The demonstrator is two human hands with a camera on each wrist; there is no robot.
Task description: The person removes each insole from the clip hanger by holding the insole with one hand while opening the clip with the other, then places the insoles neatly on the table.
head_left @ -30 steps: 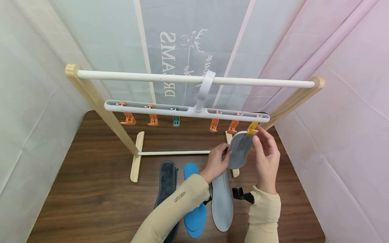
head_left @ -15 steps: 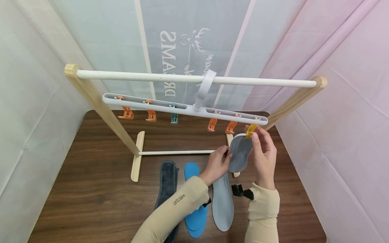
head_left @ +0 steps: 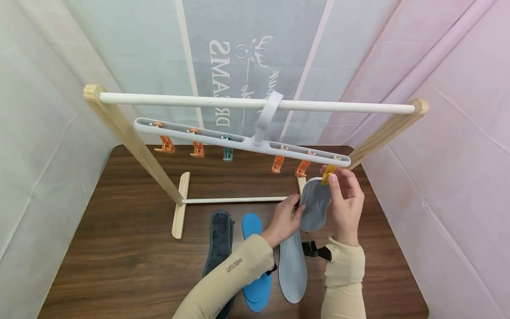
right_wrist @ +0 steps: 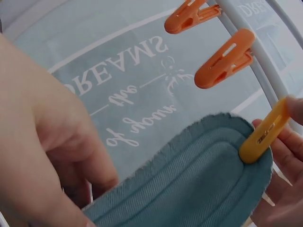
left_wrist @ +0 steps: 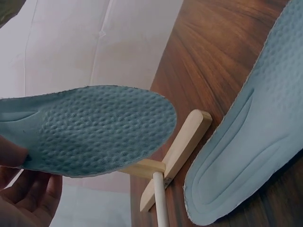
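My left hand [head_left: 283, 220] pinches the edge of a grey insole [head_left: 314, 206], which hangs below the right end of a white clip hanger [head_left: 207, 138]. A yellow clip [head_left: 328, 174] grips the insole's top edge. The right hand [head_left: 346, 201] holds this clip, thumb on its near side and fingers behind. Close up in the right wrist view, the clip [right_wrist: 262, 139] sits over the rounded end of the insole [right_wrist: 189, 179]. The left wrist view shows the insole's dimpled other end [left_wrist: 109, 130]. On the table lies a second grey insole [head_left: 292, 270].
Orange clips [head_left: 277, 164] and a teal clip [head_left: 227, 153] hang along the hanger. It hooks over the white rail [head_left: 179, 101] of a wooden stand [head_left: 131, 146]. Blue insoles [head_left: 255, 292] and a dark fuzzy insole [head_left: 220, 235] lie on the brown table [head_left: 119, 248].
The hanger's right end has dipped and its left end has risen. The held insole and the yellow clip have come down slightly, with the right hand's fingers now around the clip.
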